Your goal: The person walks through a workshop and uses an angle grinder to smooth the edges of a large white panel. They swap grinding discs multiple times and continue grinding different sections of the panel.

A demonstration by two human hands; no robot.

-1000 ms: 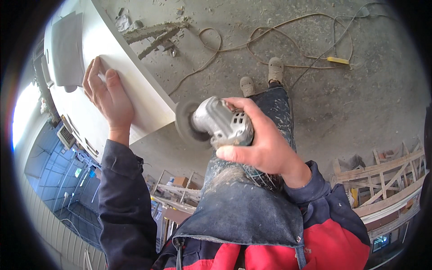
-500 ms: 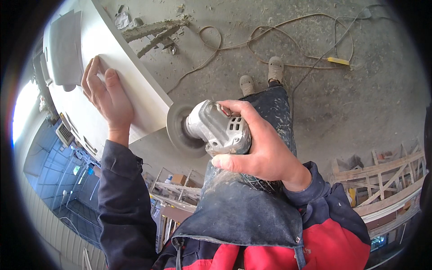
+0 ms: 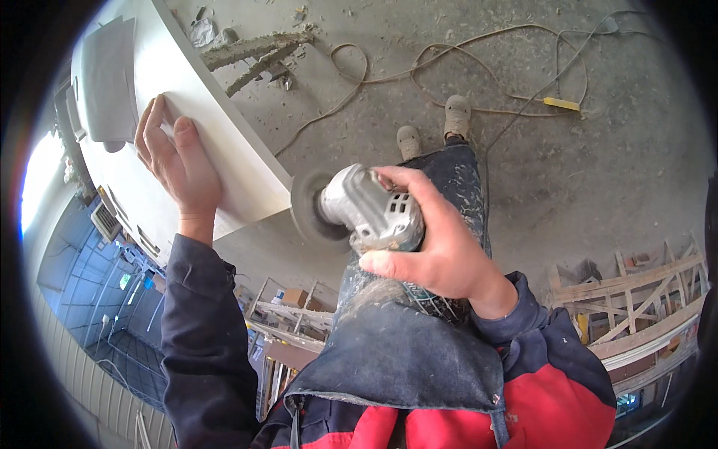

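My right hand [image 3: 449,247] grips an angle grinder [image 3: 372,209] by its silvery, dusty head, thumb on the near side and fingers over the far side. The grinder's round grey disc [image 3: 310,203] is blurred and stands at the corner of a big white piece [image 3: 217,142]; whether it touches cannot be told. Flat on that smooth white surface rests my left hand [image 3: 179,161], with its fingers stretched out. Those fingertips lie beside a raised grey panel [image 3: 106,78] at the far left. The grinder's rear part is mostly hidden under my right hand.
A tan cord [image 3: 389,78] loops across the dusty concrete floor, with a yellow piece [image 3: 561,103] on it. Crusted strips [image 3: 254,51] and scraps lie beyond the white piece. Wooden racks [image 3: 636,299] stand at right, and a shelf with boxes [image 3: 299,299] at lower left.
My right hand has shifted the grinder slightly to the right, drawing its disc away from the middle of the white piece's corner edge. The left hand stays in place.
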